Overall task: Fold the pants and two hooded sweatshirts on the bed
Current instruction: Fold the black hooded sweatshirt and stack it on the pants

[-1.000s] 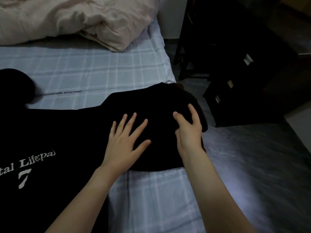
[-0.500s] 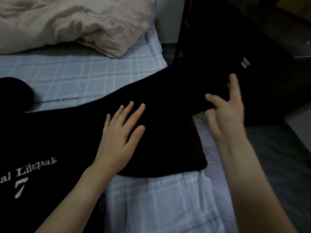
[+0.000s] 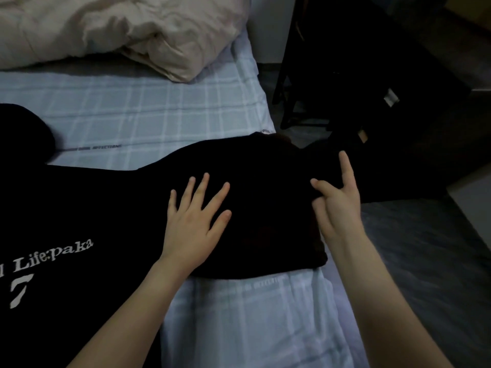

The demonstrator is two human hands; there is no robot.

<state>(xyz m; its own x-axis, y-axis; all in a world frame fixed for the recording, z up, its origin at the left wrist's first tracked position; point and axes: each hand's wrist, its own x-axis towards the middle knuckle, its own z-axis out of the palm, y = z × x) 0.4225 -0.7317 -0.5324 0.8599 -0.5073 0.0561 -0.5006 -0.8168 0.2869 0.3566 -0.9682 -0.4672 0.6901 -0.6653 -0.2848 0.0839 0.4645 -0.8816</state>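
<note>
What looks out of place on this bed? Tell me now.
The black sweatshirt lies across the bed with one end past the right edge, off the mattress, beside the right hand. The left hand presses it flat. The beige duvet is bunched up beyond it.

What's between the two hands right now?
Only black sweatshirt cloth lies between the left hand and right hand, seen in the head view.
</note>
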